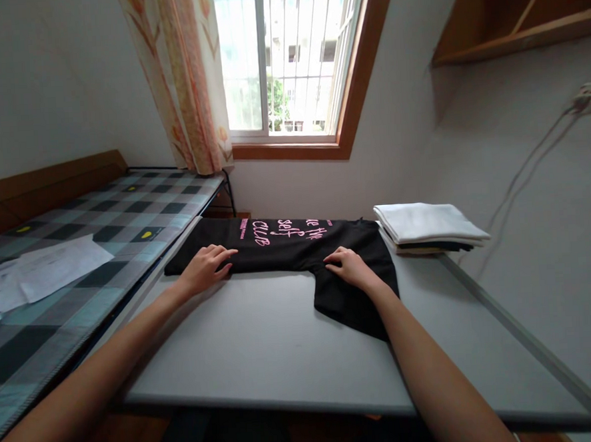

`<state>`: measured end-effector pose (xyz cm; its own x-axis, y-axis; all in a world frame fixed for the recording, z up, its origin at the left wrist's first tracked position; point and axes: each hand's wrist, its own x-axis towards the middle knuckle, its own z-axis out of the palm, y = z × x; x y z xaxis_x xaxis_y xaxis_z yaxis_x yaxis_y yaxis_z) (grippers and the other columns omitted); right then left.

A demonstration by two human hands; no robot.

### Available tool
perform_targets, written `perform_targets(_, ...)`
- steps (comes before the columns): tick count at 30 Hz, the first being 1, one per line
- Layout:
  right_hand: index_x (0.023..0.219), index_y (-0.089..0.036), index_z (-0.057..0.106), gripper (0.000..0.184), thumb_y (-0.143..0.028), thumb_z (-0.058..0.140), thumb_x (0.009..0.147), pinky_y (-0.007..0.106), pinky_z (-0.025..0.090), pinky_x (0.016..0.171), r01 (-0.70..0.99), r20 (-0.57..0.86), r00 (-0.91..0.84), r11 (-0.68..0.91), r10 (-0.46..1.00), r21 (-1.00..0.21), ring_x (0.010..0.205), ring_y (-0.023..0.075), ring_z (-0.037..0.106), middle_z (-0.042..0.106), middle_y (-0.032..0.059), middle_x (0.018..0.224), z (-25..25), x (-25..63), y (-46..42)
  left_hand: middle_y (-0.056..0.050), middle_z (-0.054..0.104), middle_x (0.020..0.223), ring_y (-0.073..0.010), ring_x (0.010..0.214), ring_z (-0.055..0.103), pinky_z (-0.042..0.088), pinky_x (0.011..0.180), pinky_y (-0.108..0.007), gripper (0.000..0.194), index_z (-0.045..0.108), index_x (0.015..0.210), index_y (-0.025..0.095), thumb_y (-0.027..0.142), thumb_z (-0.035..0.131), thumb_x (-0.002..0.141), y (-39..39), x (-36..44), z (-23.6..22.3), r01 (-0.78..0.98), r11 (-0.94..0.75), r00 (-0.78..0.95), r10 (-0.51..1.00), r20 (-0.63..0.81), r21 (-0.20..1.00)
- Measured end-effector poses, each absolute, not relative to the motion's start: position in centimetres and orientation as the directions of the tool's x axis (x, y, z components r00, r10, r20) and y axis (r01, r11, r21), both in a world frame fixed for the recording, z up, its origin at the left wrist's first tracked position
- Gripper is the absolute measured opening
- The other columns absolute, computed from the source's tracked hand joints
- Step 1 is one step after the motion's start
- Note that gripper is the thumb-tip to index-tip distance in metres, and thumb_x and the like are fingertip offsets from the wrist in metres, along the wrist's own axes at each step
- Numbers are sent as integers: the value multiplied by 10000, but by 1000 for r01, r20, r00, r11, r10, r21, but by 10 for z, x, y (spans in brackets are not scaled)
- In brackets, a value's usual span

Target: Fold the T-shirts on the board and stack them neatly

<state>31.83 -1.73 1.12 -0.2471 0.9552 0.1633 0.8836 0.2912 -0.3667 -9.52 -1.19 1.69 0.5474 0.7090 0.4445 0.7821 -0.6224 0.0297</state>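
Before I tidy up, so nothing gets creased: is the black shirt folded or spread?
Partly folded: the black shirt lies halved lengthwise, its pink print cut off at the far edge, one sleeve sticking out.

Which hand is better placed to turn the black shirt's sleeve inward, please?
Probably the right hand: it is over the black shirt where the sleeve sticks out. The left hand is farther away, near the shirt's other end.
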Motion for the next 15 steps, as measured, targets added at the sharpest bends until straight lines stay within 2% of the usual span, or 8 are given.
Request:
perform_targets(3,985,-243,757,173,-271,652,851,290,454,858,884,164,-232,278,959,-375,939,186,599,648,57,992,11,318,-18,-96,654,1108,-247,1019,584,452,895,-403,340,616,1223,192,282,526,907,-6,-55,26,705,-709,645,633,429,-14)
perform_targets(7,991,-243,732,184,-239,597,867,306,426,849,906,158,-194,239,968,-350,949,192,573,632,53,988,9,314,-20,-80,644,1137,-216,1044,588,447,933,-377,316,618,1214,211,271,516,921,-1,18,27,569,-821,738,533,415,42)
perform_targets(10,995,-242,710,223,-177,551,854,326,398,852,925,165,-162,208,973,-319,978,207,550,625,54,1013,7,311,-21,-71,639,1172,-204,1053,597,453,926,-360,330,619,1220,229,218,514,907,-1,67,16,527,-845,755,513,410,87)
perform_targets(15,987,-239,692,227,-169,526,849,330,371,840,926,176,-153,203,973,-319,974,212,531,606,57,1010,4,309,-22,-68,614,1286,-213,1220,540,407,1025,-390,360,622,1232,229,195,505,893,-5,100,-5,519,-840,744,535,401,158)
